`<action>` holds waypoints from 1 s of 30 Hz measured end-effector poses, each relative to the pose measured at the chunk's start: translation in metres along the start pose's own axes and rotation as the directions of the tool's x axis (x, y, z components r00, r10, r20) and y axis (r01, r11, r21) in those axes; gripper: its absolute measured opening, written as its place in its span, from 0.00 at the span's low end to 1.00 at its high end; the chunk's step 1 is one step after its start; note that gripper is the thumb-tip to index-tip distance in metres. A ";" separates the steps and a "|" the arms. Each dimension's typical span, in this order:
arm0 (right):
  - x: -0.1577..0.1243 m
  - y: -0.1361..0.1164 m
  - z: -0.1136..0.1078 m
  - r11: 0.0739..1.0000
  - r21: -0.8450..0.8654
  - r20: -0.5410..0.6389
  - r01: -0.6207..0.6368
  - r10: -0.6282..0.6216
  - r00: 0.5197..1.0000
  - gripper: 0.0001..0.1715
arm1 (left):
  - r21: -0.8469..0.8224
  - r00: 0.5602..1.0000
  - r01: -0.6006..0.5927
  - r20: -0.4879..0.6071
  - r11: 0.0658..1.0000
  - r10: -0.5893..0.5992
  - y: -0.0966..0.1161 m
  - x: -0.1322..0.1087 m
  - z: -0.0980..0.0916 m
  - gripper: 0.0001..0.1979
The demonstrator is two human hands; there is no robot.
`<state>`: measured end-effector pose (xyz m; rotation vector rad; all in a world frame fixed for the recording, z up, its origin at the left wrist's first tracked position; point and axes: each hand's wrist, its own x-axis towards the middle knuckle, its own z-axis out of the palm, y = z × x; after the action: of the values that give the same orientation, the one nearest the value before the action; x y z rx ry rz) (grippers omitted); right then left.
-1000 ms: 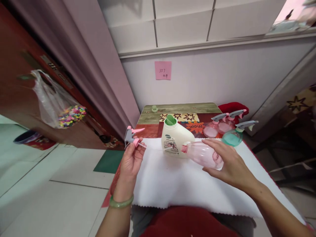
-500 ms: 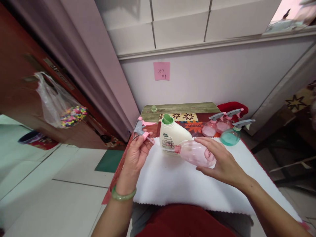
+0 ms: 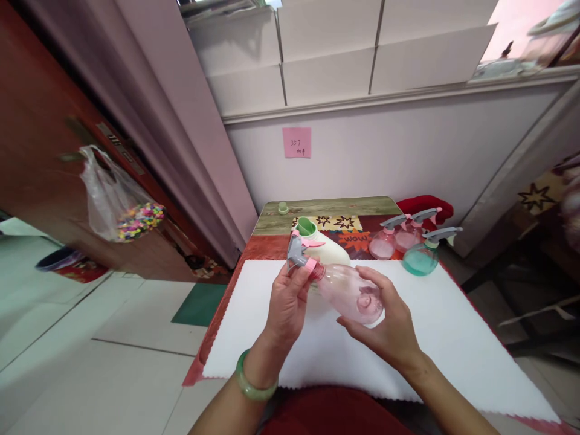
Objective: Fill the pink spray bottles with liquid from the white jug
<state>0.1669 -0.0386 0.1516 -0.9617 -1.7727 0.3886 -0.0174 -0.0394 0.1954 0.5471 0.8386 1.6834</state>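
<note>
My left hand [image 3: 286, 305] grips a grey and pink spray trigger head [image 3: 299, 254], its collar pressed against the neck of a clear pink bottle [image 3: 351, 292]. My right hand [image 3: 388, 326] cups that bottle from below and behind, tilted with its neck toward the left. Both hands hover above a white cloth [image 3: 317, 356] on the small table [image 3: 324, 207]. Just behind the trigger head stands a cream detergent bottle [image 3: 328, 251] with an open green spout [image 3: 307, 226].
Two pink spray bottles [image 3: 389, 240] and a teal one [image 3: 419, 257] stand at the table's right rear. A small green cap [image 3: 283, 208] lies at the far left corner. A plastic bag of coloured beads [image 3: 120, 208] hangs on the door handle at left.
My left hand carried the trigger head rightward from the table's left edge to the bottle's neck. My right hand drew the bottle nearer and tilted it.
</note>
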 end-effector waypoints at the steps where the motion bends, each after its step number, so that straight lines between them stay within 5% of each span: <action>1: -0.002 0.001 0.001 0.999 -0.010 -0.032 0.042 -0.042 0.999 0.45 | -0.003 1.000 0.009 -0.009 1.000 -0.009 -0.001 -0.002 0.001 0.17; 11: -0.012 0.001 0.001 0.893 -0.313 -0.146 0.322 -0.380 0.913 0.46 | 0.062 0.997 -0.062 -0.047 0.996 0.065 -0.005 -0.020 0.008 0.16; 24: -0.019 -0.007 0.009 0.904 -0.291 -0.146 0.312 -0.365 0.920 0.48 | 0.107 0.970 -0.233 -0.045 0.967 0.238 -0.011 -0.031 -0.001 0.15; 30: -0.018 -0.004 0.005 0.875 -0.344 -0.135 0.341 -0.405 0.904 0.49 | 0.073 0.988 -0.144 -0.049 0.987 0.147 0.000 -0.034 0.004 0.23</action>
<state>0.1630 -0.0540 0.1406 -0.8103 -1.8095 -0.2423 -0.0054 -0.0713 0.2000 0.6250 0.9173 1.8146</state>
